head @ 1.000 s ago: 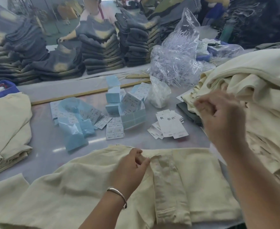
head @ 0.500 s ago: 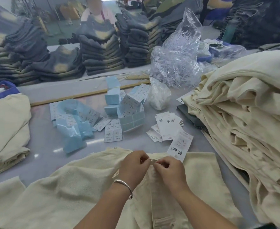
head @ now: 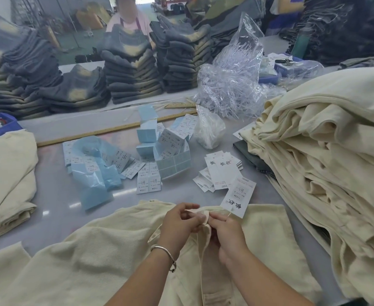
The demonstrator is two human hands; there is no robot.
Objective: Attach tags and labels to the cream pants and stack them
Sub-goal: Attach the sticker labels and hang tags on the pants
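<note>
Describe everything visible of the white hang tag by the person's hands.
The white hang tag is a flat paper rectangle with printed text and dark brush characters, upside down to the camera. It tilts up over the waistband of the cream pants. The right hand pinches near its lower end; the left hand pinches the waistband.

- The cream pants (head: pixel 115 257) lie spread flat across the near table edge, waistband away from the viewer, its middle pinched up.
- A white hang tag (head: pixel 239 196) with black characters stands tilted at that waistband.
- More white tags (head: pixel 220 171) lie fanned just beyond.
- Unfolded cream pants pile (head: pixel 327 151) at right.
- Folded cream stack (head: pixel 7 173) at left.
</note>
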